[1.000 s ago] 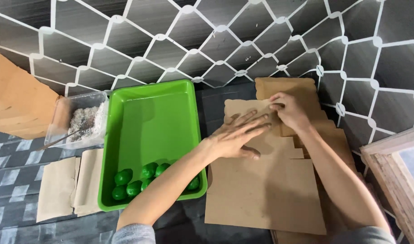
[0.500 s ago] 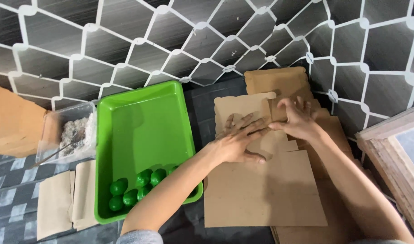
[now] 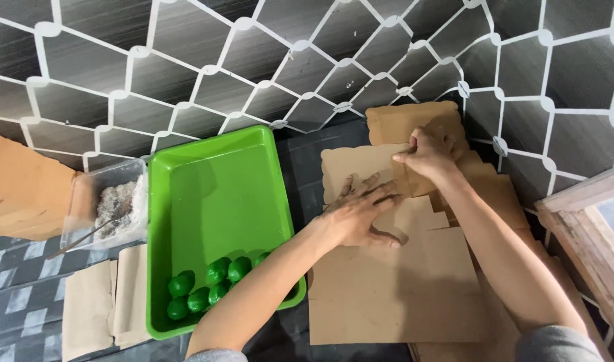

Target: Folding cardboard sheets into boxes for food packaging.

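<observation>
The left hand [image 3: 360, 218] lay flat, fingers spread, palm pressed down on a brown paper bag [image 3: 360, 174] — holding it still rather than gripping it. The right hand [image 3: 431, 153] pinched the bag's upper right part between thumb and fingers, at what looked like a fold or flap.

From the left: a clear tub [image 3: 109, 204] of pale crumbly stuff with a thin stick resting in it, some folded bags [image 3: 99, 308] below it, then a green tray [image 3: 213, 194] with about 7 green balls [image 3: 210, 288] gathered in its near corner. Right of the tray sat a large cardboard sheet [image 3: 394, 295], and the bag rested partly on it, just beyond the left forearm, which crossed the tray's near right corner. More bags [image 3: 414, 121] were stacked behind the right hand, against the wall.

The risks, as I judged them: the paper looked thin, so a sharp tug from the pinch against the flat palm could have torn it or creased it askew. The stack under both hands was loose and overlapping — a sideways push could have slid the sheets apart. The left forearm over the tray's corner could have knocked the rim and set the balls rolling.
</observation>
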